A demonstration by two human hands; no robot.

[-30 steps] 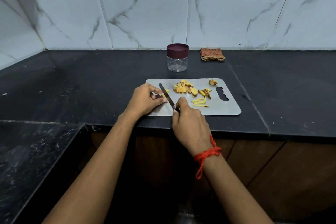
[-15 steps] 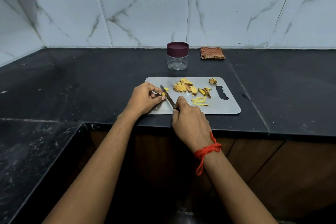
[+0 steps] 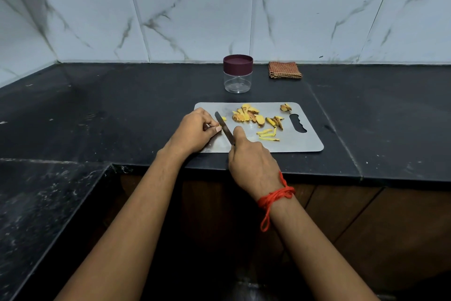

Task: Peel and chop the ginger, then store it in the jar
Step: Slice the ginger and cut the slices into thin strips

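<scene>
While chopping is mid-way, stock runs L to R: left hand (image 3: 195, 129), fingertips pinching small yellow ginger piece (image 3: 220, 126) near the left edge of grey steel cutting board (image 3: 305, 144); slim dark knife (image 3: 225, 131), blade against the piece, handle gripped in right hand (image 3: 251, 161), fingers curled round it. Done, by look: peel-and-slice heap (image 3: 249, 115) by far edge; thin yellow strips (image 3: 267, 134) mid-board. Left: more chopping, jarring. Clear plastic jar w/ maroon lid (image 3: 238, 81) beyond far edge, capped, appears empty. Folded checked cloth (image 3: 285, 70) by wall. Only the lid seems in the way.
</scene>
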